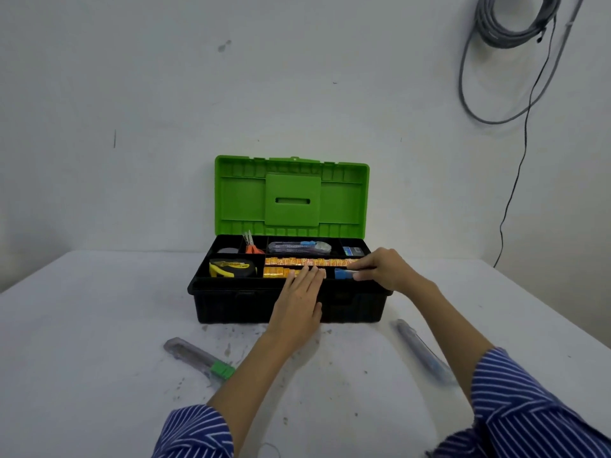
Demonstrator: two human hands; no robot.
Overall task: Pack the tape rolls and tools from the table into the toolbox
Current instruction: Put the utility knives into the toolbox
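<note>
Right hand (385, 269) pinches a blue-capped tool (344, 274); flat, empty left hand (302, 299) should steady the black toolbox (264, 307) while it drops into the near-right slot

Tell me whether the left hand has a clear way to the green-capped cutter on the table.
Probably yes. The left hand lies flat and empty on the toolbox edge; the green-capped cutter lies on bare table nearer the person, nothing between them.
</note>
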